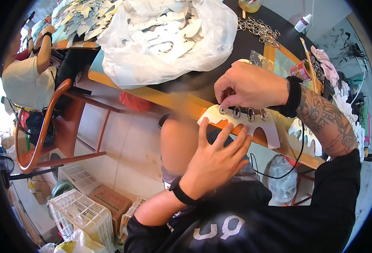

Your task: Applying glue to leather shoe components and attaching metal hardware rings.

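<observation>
A white cut-out piece (266,131) with a scalloped lower edge lies along the table's near edge. Several oval metal rings (251,114) stand in a row along its upper side. My left hand (213,162) is spread, its fingertips resting on the piece's near edge between the scallops. Thumb and fingers of my right hand (253,86) pinch together over the leftmost metal ring (223,110), at the piece's left end. The fingertips partly hide that ring, so I cannot tell how it is fixed.
A clear plastic bag (122,63) full of white cut-outs stands on the table. Behind it at right lies a pile of metal rings (264,33), with a small white bottle (303,23) and a red tin (300,71). Another person (30,76) works at far left near a wooden chair (68,126).
</observation>
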A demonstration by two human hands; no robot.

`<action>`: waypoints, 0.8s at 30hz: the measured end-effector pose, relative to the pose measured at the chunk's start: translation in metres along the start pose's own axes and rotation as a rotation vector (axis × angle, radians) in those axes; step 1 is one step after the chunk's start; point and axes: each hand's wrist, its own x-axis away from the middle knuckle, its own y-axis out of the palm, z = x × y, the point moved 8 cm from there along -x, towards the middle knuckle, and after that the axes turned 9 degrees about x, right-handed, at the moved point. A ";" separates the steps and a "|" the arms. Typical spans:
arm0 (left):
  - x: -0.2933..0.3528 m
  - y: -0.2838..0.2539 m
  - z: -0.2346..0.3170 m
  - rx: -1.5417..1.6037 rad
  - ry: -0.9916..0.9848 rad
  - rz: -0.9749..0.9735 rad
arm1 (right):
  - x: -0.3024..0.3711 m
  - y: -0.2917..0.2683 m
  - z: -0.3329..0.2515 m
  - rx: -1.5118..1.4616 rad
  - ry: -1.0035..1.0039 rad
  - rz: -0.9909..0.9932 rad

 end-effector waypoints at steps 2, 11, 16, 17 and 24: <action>0.001 0.001 0.000 0.006 -0.002 0.000 | 0.000 0.002 0.001 0.006 -0.004 -0.004; 0.002 0.001 -0.003 0.037 -0.009 0.004 | 0.002 0.002 0.008 -0.007 0.031 -0.008; 0.004 0.004 -0.006 0.029 -0.005 0.020 | 0.024 -0.004 0.006 0.142 0.059 0.068; 0.004 0.005 -0.006 0.032 -0.001 0.018 | 0.029 -0.002 0.006 0.143 0.057 0.068; 0.004 0.004 -0.006 0.016 -0.010 0.006 | 0.070 0.021 -0.037 0.561 -0.159 0.152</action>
